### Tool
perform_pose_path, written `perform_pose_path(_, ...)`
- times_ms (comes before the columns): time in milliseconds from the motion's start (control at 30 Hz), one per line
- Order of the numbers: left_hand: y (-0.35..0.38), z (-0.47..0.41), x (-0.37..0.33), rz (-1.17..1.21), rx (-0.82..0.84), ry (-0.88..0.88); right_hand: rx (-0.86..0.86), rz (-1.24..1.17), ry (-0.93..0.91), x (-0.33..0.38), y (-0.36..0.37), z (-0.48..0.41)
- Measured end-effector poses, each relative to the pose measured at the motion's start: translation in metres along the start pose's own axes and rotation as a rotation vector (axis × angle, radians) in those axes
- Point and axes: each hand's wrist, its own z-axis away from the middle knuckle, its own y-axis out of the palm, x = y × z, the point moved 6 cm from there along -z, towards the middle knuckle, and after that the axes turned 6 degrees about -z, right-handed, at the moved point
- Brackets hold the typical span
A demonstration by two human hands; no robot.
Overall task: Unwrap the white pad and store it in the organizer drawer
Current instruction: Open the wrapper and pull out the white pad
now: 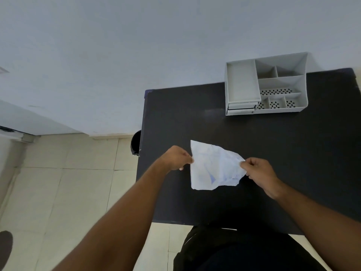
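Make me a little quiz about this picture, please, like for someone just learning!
1. True or false: both hands grip the white wrapper at once.
2. Where is the grey organizer on the black table? A) far right corner B) near left corner C) on the floor
3. Fill in: the organizer's two small drawers look ____.

Key
1. True: the left hand pinches its left edge and the right hand its right edge, holding it above the table.
2. A
3. Closed, nothing stored yet.
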Motion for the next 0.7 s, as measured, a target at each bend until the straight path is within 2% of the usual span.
perform_pose_path(167, 0.009, -0.003, 0.02, -0.126, -0.185, -0.107, 0.131, 0.026, -0.063, 0.006, 0.018, 0.009)
perform_pose_path(267, 0.022, 0.015, 0.0, -0.25, -0.358, -0.02, 0.192, 0.101, -0.122, 0.013, 0.029, 0.016)
perform_pose_path(300, 0.032, 0.018, -0.009, -0.238, -0.361, 0.041, 0.221, 0.111, -0.129, 0.014, 0.033, 0.019)
perform_pose_path(433, 0.083, 0.022, -0.037, -0.104, -0.167, 0.224, 0.296, 0.02, -0.049, 0.008, 0.044, 0.028)
perform_pose_path(533, 0.102, 0.023, -0.043, -0.014, -0.126, 0.201, 0.228, -0.157, 0.113, -0.003, 0.035, 0.029)
perform_pose_path(633, 0.112, 0.022, -0.047, -0.09, -0.14, 0.188, 0.176, -0.361, 0.288, -0.022, 0.024, 0.03)
perform_pose_path(700, 0.114, 0.023, -0.051, -0.118, -0.163, 0.195, 0.193, -0.434, 0.341, -0.03, 0.021, 0.029)
